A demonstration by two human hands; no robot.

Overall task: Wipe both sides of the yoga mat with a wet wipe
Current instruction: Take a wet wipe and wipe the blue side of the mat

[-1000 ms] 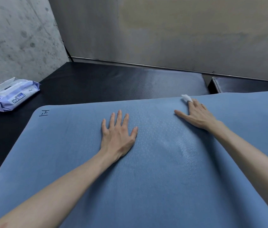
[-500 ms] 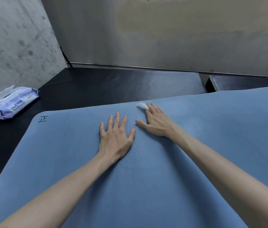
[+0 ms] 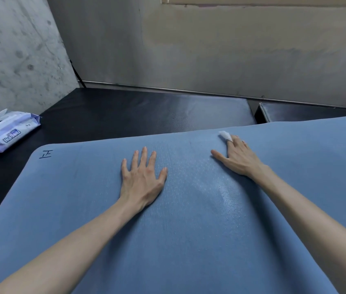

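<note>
- Blue textured foam yoga mat (image 3: 189, 240) lies flat over black padded bench (image 3: 136, 115).
- Left hand (image 3: 141, 179) flat, splayed, pinning mat.
- Right hand (image 3: 236, 158), well apart, presses small white wet wipe (image 3: 225, 135) under straight fingertips at far edge.
- Risk: wipe slips out or overshoots edge.

A bare, unfinished room is shown, perhaps a storage or exercise corner; the exact kind cannot be told. The walls (image 3: 231, 56) are made of rough, stained concrete without paint or decoration. Black padded floor mats (image 3: 146, 111) are laid up to the wall, with a gap between two of them. A blue yoga mat (image 3: 189, 230) is spread over them, and a pack of wet wipes (image 3: 4, 132) is placed by the left wall.
</note>
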